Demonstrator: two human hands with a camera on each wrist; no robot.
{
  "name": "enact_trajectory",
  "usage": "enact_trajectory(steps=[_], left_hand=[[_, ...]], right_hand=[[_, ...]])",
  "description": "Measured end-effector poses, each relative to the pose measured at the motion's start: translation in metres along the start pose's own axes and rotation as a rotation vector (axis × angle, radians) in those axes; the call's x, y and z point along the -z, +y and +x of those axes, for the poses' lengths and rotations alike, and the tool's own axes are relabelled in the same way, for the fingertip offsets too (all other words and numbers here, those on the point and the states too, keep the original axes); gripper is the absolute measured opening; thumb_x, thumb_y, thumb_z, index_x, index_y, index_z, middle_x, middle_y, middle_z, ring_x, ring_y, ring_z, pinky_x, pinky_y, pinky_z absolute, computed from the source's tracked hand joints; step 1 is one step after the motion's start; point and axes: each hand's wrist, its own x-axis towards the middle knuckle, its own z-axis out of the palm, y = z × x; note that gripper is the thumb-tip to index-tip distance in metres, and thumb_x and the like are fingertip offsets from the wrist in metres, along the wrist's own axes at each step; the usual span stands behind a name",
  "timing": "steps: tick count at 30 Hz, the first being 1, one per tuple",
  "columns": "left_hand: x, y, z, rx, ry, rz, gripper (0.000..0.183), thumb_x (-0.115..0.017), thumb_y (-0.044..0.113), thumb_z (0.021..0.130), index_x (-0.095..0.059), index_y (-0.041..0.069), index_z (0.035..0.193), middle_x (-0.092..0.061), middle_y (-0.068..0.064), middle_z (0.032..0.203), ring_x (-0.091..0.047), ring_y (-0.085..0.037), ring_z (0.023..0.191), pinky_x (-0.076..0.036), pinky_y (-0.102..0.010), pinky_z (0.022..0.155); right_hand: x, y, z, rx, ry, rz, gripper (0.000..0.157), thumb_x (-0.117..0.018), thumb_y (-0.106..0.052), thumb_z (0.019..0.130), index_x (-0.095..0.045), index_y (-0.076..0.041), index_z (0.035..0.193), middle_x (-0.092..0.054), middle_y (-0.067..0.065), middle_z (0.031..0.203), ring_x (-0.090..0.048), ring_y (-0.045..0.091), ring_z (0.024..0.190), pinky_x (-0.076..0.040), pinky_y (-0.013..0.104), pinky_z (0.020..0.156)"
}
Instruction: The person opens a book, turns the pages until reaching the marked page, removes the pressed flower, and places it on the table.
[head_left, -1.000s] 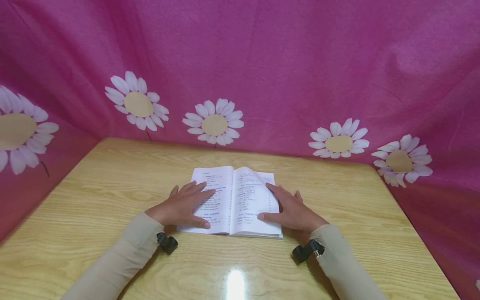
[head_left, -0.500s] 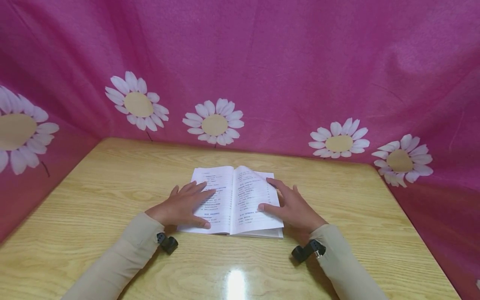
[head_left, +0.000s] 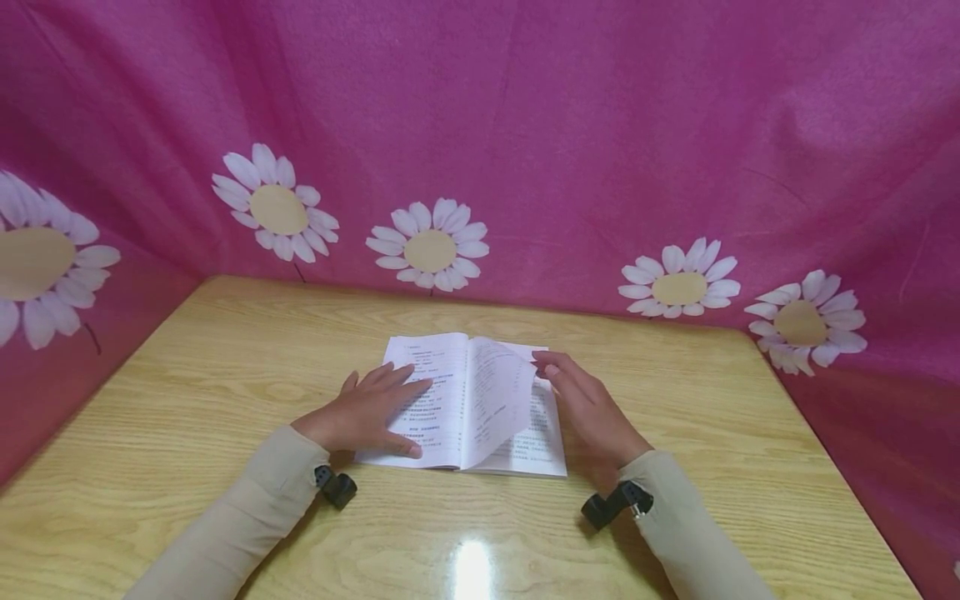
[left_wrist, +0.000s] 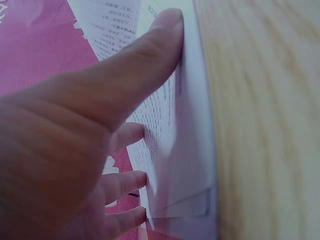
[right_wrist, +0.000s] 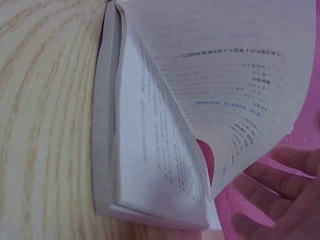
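An open book (head_left: 435, 400) with printed pages lies on the wooden table. My left hand (head_left: 367, 412) rests spread on its left page, thumb near the lower edge; in the left wrist view the thumb (left_wrist: 145, 57) lies across the paper. On the other side, a single page (head_left: 498, 396) is raised and curls toward the spine, baring the printed page (head_left: 546, 433) beneath. My right hand (head_left: 588, 404) is at that page's upper outer corner, thumb and index finger close together there. In the right wrist view the lifted page (right_wrist: 235, 75) stands up, with several fingers (right_wrist: 272, 182) beside its edge.
The light wooden table (head_left: 262, 333) extends around the book. A pink cloth (head_left: 525, 150) with large white daisies hangs behind it and at both sides. Each wrist carries a small black camera, one on the left (head_left: 335, 487) and one on the right (head_left: 615, 502).
The right thumb has moved from the page's face up toward the index finger at the corner. The page has lifted and curled leftward, uncovering the one below. The left hand stays in place.
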Motion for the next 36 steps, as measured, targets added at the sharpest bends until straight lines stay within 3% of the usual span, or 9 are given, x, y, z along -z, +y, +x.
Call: enact_trajectory(steps=[4,8,12,18,22,24,30,31,36], left_hand=[[0.001,0.001,0.0,0.005,-0.006,0.004,0.1,-0.072,0.065,0.071,-0.03,0.025,0.153,-0.016,-0.011,0.16,-0.008,-0.039,0.146,-0.004,-0.071,0.107],[0.0,0.001,0.001,0.006,-0.007,0.009,0.101,-0.072,0.066,0.071,-0.029,0.026,0.153,-0.016,-0.011,0.16,-0.008,-0.039,0.146,-0.004,-0.071,0.107],[0.0,0.0,0.001,0.005,-0.001,0.01,0.101,-0.072,0.066,0.071,-0.029,0.026,0.153,-0.016,-0.011,0.16,-0.008,-0.039,0.146,-0.004,-0.071,0.107],[-0.001,-0.001,0.0,-0.003,0.0,-0.011,0.099,-0.073,0.064,0.073,-0.029,0.026,0.153,-0.013,-0.014,0.16,-0.008,-0.038,0.146,-0.003,-0.07,0.108],[0.003,-0.006,0.0,0.001,-0.024,-0.068,0.093,-0.064,0.067,0.078,-0.026,0.03,0.154,-0.012,-0.011,0.161,-0.006,-0.032,0.147,0.001,-0.067,0.109],[0.006,-0.008,-0.001,0.014,-0.034,-0.137,0.084,-0.056,0.068,0.084,-0.024,0.032,0.154,-0.013,-0.008,0.161,-0.006,-0.03,0.148,0.003,-0.067,0.11],[0.016,-0.011,-0.003,0.13,-0.06,-0.475,0.059,-0.024,0.069,0.095,-0.024,0.047,0.15,-0.016,0.005,0.16,-0.004,-0.024,0.148,0.009,-0.06,0.112],[0.017,-0.011,-0.004,0.161,-0.067,-0.534,0.057,-0.023,0.069,0.094,-0.024,0.05,0.148,-0.016,0.006,0.16,-0.003,-0.025,0.148,0.009,-0.061,0.112],[0.02,-0.01,-0.005,0.299,-0.065,-0.79,0.056,-0.03,0.075,0.089,-0.034,0.055,0.142,-0.036,0.001,0.148,-0.026,-0.028,0.138,-0.011,-0.064,0.11]], right_hand=[[-0.001,0.0,0.0,0.01,-0.003,-0.037,0.041,-0.056,-0.035,0.097,-0.048,-0.028,0.137,-0.052,-0.004,0.135,-0.046,0.023,0.128,-0.033,0.049,0.109],[-0.003,-0.002,0.0,0.064,0.012,-0.107,0.055,-0.061,-0.03,0.095,-0.038,-0.02,0.144,-0.045,0.003,0.143,-0.045,0.028,0.13,-0.038,0.05,0.105],[-0.008,-0.008,0.0,0.06,0.055,-0.12,0.066,-0.065,-0.026,0.092,-0.031,-0.017,0.148,-0.04,0.008,0.147,-0.044,0.031,0.131,-0.041,0.049,0.103],[-0.025,-0.014,-0.003,0.16,0.004,-0.14,0.036,-0.067,-0.019,0.091,-0.06,-0.007,0.124,-0.063,0.01,0.12,-0.063,0.026,0.107,-0.052,0.039,0.09],[-0.036,-0.017,-0.006,0.276,-0.075,-0.155,0.03,-0.066,-0.017,0.092,-0.063,-0.008,0.121,-0.066,0.006,0.115,-0.065,0.023,0.103,-0.053,0.036,0.088],[-0.04,-0.018,-0.008,0.3,-0.117,-0.164,0.035,-0.063,-0.022,0.094,-0.059,-0.008,0.126,-0.064,0.006,0.12,-0.063,0.023,0.108,-0.051,0.038,0.091],[-0.05,-0.023,-0.016,0.285,-0.219,-0.264,0.06,-0.06,-0.044,0.094,-0.043,-0.016,0.144,-0.049,0.001,0.142,-0.046,0.015,0.13,-0.038,0.04,0.106],[-0.051,-0.023,-0.017,0.285,-0.227,-0.289,0.063,-0.06,-0.047,0.093,-0.04,-0.018,0.146,-0.047,-0.002,0.144,-0.042,0.013,0.132,-0.036,0.04,0.108],[-0.059,-0.024,-0.021,0.288,-0.293,-0.345,0.069,-0.056,-0.055,0.092,-0.03,-0.028,0.151,-0.04,-0.008,0.147,-0.036,0.01,0.135,-0.032,0.041,0.11]])
